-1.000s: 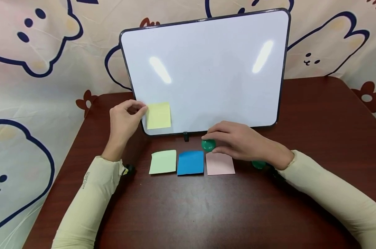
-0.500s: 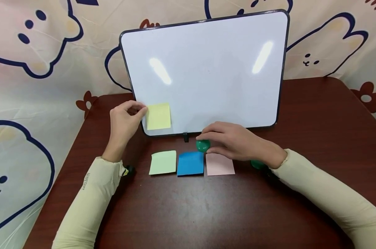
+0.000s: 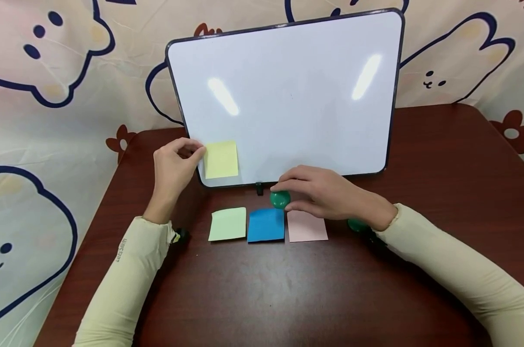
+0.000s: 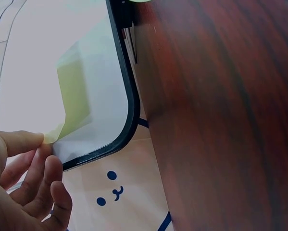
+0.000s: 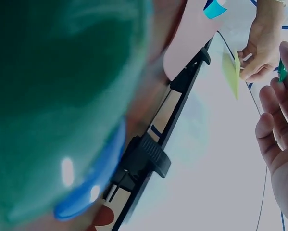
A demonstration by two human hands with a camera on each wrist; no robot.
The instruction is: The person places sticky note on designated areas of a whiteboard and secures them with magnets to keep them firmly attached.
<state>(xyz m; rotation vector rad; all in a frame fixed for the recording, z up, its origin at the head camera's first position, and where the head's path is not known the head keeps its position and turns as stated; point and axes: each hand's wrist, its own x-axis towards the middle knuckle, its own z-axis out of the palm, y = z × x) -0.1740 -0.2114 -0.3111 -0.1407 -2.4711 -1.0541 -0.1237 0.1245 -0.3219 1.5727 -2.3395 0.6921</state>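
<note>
My left hand (image 3: 174, 166) pinches the left edge of a yellow sticky note (image 3: 221, 160) at the whiteboard's (image 3: 288, 106) lower left corner. In the left wrist view the pinched corner of the note (image 4: 75, 96) curves away from the board. Between the thumb and fingers of my right hand (image 3: 324, 193) is a round green magnet-like piece (image 3: 280, 199), in front of the board's lower edge. Only a green sliver of it (image 5: 282, 71) shows in the right wrist view. Pale green (image 3: 228, 224), blue (image 3: 266, 225) and pink (image 3: 307, 227) sticky notes lie in a row on the table.
The whiteboard leans upright on the dark wooden table (image 3: 262, 289), with a black clip (image 3: 259, 188) at its bottom edge. Another green round piece (image 3: 357, 224) lies under my right wrist; in the right wrist view a blue piece (image 5: 93, 178) shows beside a large green one.
My right hand has moved a little to the left with the green piece, from above the pink note to above the blue one. The left hand and yellow note have stayed in place.
</note>
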